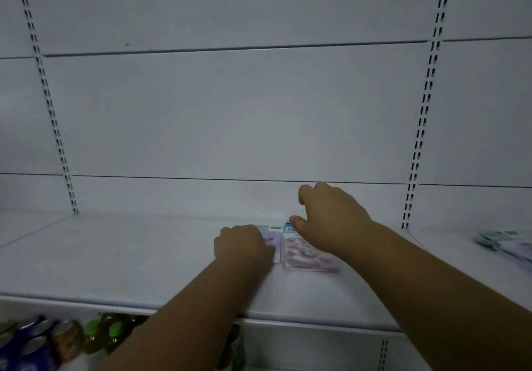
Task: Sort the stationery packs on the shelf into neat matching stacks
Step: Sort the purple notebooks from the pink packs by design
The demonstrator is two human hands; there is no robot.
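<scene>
Two flat stationery packs lie side by side on the white shelf, near its middle. The left pack is pale purple with a white header, and my left hand rests on it, fingers curled, covering most of it. The right pack is pink and purple with a blue barcode header. My right hand hovers over its far end, thumb touching the header, fingers loosely bent. Whether either hand grips its pack is unclear.
More packs lie blurred at the shelf's far right, past the slotted upright. Below the shelf's front edge stand cans and green bottles. The white back panel rises behind.
</scene>
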